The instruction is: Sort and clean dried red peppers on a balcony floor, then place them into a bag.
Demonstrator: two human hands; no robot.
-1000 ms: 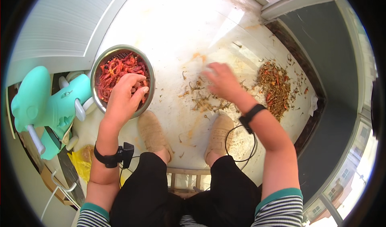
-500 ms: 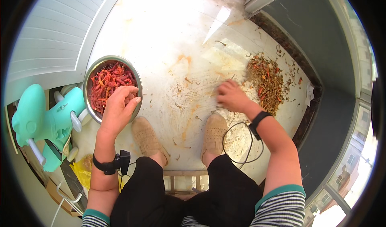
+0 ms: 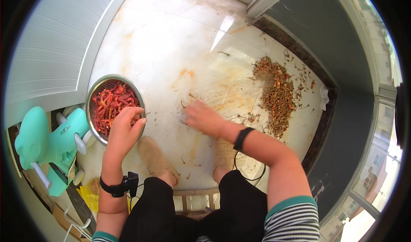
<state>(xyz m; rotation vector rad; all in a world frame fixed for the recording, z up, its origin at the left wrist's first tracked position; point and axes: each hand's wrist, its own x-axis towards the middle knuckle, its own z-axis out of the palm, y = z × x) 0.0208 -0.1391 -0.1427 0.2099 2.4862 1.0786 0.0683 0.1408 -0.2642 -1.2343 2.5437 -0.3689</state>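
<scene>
A round metal bowl [image 3: 93, 97] full of dried red chillies [image 3: 112, 106] sits on the pale floor at the left. My left hand [image 3: 125, 126] rests on the bowl's near rim, fingers curled over the edge. My right hand [image 3: 202, 118] is blurred, low over the stained floor in the middle, fingers apart, with scattered stems around it; whether it holds anything I cannot tell. A heap of brownish stems and chilli scraps [image 3: 276, 95] lies to the right, beyond my right hand.
A mint-green child's ride-on toy [image 3: 47, 143] stands at the left, close to the bowl. A dark raised ledge [image 3: 338, 113] and window frame run along the right. My two slippered feet [image 3: 155, 156] are planted below the hands; a black cable loop [image 3: 252, 173] lies by the right foot.
My right hand has swept leftwards across the floor from near the heap to the middle. The loose scraps between the feet and the heap are gone. The left hand stayed at the bowl.
</scene>
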